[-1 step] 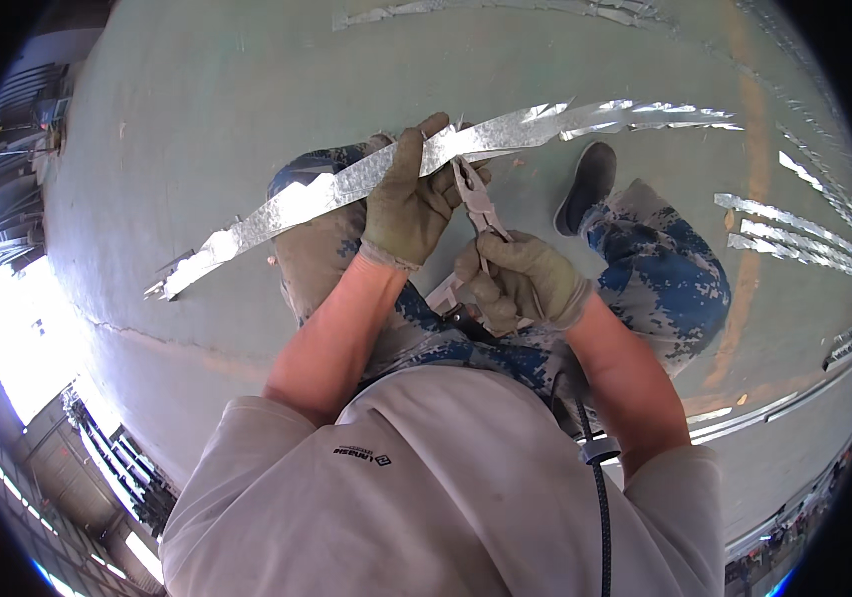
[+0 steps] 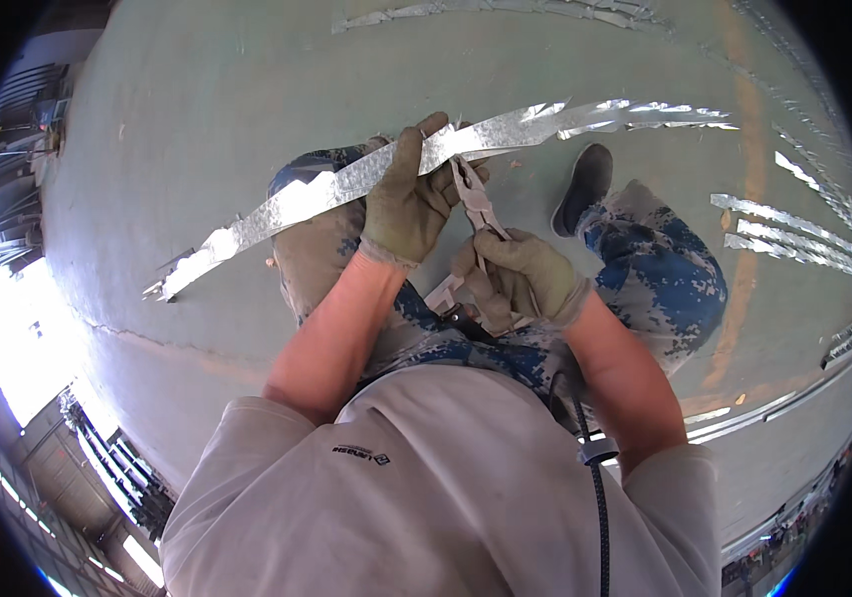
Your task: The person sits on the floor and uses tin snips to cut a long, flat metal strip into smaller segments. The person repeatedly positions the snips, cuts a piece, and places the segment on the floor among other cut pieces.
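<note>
A long, shiny metal strip [image 2: 307,202] with jagged, toothed edges slants across in front of me, its right end higher than its left. My left hand [image 2: 408,204], in an olive work glove, is closed round its middle, thumb on the near side. Metal pliers [image 2: 473,194] are in my gloved right hand [image 2: 526,274], fingers wrapped round the handles. The jaws point up and away, at the strip's lower edge beside my left fingers. Whether they bite on the metal is hard to make out.
Several similar jagged strips [image 2: 789,234] lie on the green floor [image 2: 197,99] at the right, and another strip [image 2: 486,8] at the far edge. My knees in camouflage trousers [image 2: 655,269] and a dark shoe [image 2: 585,184] are close by. A black cable [image 2: 600,517] hangs down my shirt.
</note>
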A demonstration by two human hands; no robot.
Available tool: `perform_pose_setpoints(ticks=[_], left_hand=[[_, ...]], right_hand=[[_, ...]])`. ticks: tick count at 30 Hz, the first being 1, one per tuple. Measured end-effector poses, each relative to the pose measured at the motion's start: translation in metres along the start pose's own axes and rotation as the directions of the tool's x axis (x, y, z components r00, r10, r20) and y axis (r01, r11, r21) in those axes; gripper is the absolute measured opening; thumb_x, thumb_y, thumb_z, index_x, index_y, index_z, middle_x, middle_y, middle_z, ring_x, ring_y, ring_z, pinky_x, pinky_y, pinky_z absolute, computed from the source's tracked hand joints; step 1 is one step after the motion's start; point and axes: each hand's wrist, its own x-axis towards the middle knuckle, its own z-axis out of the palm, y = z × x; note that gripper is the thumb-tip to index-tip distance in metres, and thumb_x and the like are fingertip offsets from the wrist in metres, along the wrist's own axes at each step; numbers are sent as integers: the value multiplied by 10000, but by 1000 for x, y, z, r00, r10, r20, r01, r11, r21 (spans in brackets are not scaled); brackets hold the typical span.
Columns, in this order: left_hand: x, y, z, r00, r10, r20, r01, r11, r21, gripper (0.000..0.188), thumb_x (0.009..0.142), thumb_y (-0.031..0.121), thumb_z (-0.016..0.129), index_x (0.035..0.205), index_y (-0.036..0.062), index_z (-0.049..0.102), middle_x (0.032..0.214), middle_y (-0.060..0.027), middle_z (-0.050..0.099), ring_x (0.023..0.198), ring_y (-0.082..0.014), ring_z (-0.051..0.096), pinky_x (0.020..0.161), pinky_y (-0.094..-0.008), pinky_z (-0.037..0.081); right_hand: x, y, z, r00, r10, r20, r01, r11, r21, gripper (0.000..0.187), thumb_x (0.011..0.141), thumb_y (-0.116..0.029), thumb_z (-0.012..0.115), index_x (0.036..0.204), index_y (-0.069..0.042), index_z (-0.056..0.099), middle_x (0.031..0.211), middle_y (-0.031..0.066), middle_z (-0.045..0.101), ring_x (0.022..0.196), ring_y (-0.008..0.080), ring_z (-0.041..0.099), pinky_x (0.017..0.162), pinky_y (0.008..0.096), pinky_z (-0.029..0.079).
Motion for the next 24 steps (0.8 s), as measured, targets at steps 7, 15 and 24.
perform_pose_setpoints(ticks=[7, 15, 24], left_hand=[[4, -2, 11, 998, 46, 37, -43, 996, -82, 541, 1096, 409, 525, 1446, -3, 487, 1310, -169, 643, 1163, -341, 684, 1024, -489, 577], [4, -3, 6, 998, 41, 44, -37, 997, -74, 502, 1107, 398, 509, 1415, 1, 506, 1305, -161, 647, 1155, -335, 682, 1000, -474, 570], [3, -3, 8, 999, 38, 16, -36, 995, -90, 490, 1109, 384, 508, 1404, -7, 527, 1294, -154, 653, 1147, -324, 682, 990, -469, 571]], right_hand=[[-10, 0, 29, 953, -149, -264, 28, 911, -412, 482, 1088, -351, 556, 1353, 50, 590, 979, 128, 715, 811, 237, 727, 715, 369, 593], [-8, 4, 32, 838, -330, -435, -27, 770, -637, 446, 1092, -349, 557, 1352, 12, 585, 1080, 128, 687, 840, 201, 690, 709, 362, 601], [-6, 5, 42, 775, -331, -538, -168, 714, -680, 468, 1079, -380, 578, 1357, -4, 595, 1083, 139, 705, 836, 206, 694, 723, 359, 597]])
